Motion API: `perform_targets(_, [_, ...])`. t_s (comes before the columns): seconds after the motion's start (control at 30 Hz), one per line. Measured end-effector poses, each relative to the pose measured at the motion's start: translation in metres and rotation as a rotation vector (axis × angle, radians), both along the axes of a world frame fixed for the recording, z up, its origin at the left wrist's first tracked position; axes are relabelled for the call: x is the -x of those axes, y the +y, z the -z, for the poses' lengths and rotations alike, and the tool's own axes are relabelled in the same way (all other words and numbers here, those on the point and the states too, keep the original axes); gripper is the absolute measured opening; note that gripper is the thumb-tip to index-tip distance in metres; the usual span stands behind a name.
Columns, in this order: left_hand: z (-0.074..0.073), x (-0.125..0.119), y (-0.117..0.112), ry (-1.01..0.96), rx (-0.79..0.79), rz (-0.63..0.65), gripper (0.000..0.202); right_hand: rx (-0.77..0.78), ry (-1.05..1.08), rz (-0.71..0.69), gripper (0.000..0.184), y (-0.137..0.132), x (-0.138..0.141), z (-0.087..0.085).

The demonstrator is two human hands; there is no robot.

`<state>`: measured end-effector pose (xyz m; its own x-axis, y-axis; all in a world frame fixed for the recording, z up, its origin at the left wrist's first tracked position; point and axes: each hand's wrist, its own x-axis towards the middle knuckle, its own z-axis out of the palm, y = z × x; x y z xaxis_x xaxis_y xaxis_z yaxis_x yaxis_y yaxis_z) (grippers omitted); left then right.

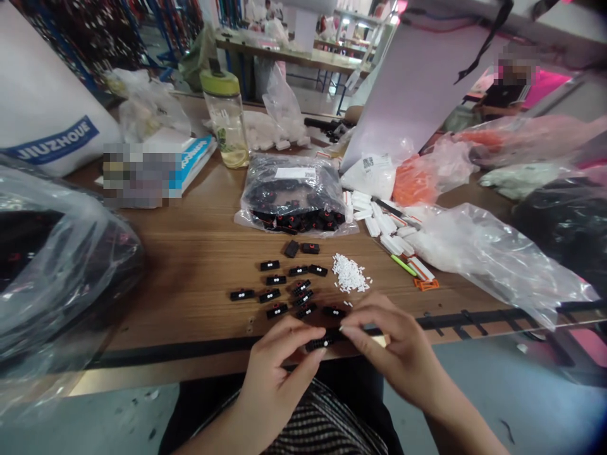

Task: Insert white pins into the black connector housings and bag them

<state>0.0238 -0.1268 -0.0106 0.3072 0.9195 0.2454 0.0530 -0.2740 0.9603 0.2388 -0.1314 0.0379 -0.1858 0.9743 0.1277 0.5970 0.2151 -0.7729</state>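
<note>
My left hand [279, 370] and my right hand [396, 344] meet at the near edge of the wooden table [190, 253]. Both pinch a small black plastic part [322, 342] between thumb and fingers. Just beyond them lie several more black parts with red and white marks [289, 287], scattered in loose rows. A little heap of tiny white pins [349, 273] sits to the right of those parts, close to my right hand.
A clear bag of black parts [294, 196] lies mid-table. White blocks [384, 224] and plastic bags [488, 253] crowd the right. A bottle [227, 117], a box and a large white sack [47, 120] stand at the back left. A bag [52, 253] bulges at the left. A person sits far right.
</note>
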Motion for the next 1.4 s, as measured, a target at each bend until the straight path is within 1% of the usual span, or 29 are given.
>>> perform_targets(0.03, [0.000,0.000,0.000,0.008,-0.015,-0.004,0.024,-0.008,0.004,-0.059,0.008,-0.004,0.008,-0.003])
perform_targets(0.1, [0.000,0.000,0.001,0.022,-0.048,-0.013,0.025,-0.030,-0.022,-0.126,0.008,-0.009,0.019,-0.006])
perform_targets(0.2, [0.001,0.001,0.001,0.024,-0.074,-0.016,0.025,-0.050,-0.076,-0.153,0.007,-0.008,0.024,-0.004])
perform_targets(0.33, [0.002,0.003,0.000,0.044,-0.058,-0.003,0.024,-0.076,-0.129,-0.170,0.008,-0.005,0.025,-0.004])
perform_targets(0.47, [0.001,0.002,0.001,0.059,-0.036,-0.003,0.024,-0.143,-0.184,-0.185,0.020,-0.007,0.027,-0.008])
perform_targets(0.6, [0.000,0.002,0.002,0.046,-0.025,-0.003,0.025,-0.229,-0.168,-0.159,0.035,-0.010,0.026,-0.009])
perform_targets(0.77, [0.000,0.002,0.002,0.061,-0.039,0.004,0.026,-0.255,-0.212,-0.167,0.038,-0.013,0.029,-0.006])
perform_targets(0.87, [-0.001,0.001,0.000,0.052,-0.028,0.003,0.024,-0.232,-0.149,-0.184,0.041,-0.013,0.025,-0.005])
perform_targets(0.93, [-0.002,0.002,-0.002,0.045,0.001,0.004,0.021,-0.238,-0.088,-0.153,0.040,-0.009,0.016,-0.002])
perform_targets(1.0, [-0.004,0.008,-0.004,0.065,0.014,-0.002,0.019,-0.244,-0.081,-0.037,0.030,0.000,0.000,0.002])
perform_targets(1.07, [-0.006,0.021,-0.007,0.123,-0.023,-0.038,0.017,-0.216,-0.144,0.111,0.017,0.016,-0.018,0.005])
perform_targets(1.1, [-0.007,0.029,-0.007,0.166,-0.062,-0.072,0.017,-0.206,-0.181,0.164,0.014,0.025,-0.026,0.006])
perform_targets(1.17, [-0.007,0.048,-0.006,0.280,-0.150,-0.168,0.016,-0.193,-0.269,0.202,0.019,0.047,-0.038,0.005])
perform_targets(1.23, [-0.005,0.066,-0.002,0.427,-0.222,-0.262,0.014,-0.168,-0.338,0.151,0.023,0.071,-0.040,0.003])
perform_targets(1.3, [-0.003,0.078,0.004,0.564,-0.289,-0.316,0.012,-0.130,-0.376,0.083,0.023,0.095,-0.034,0.001])
perform_targets(1.4, [0.000,0.084,0.011,0.708,-0.384,-0.312,0.011,-0.106,-0.404,-0.030,0.020,0.124,-0.013,0.003])
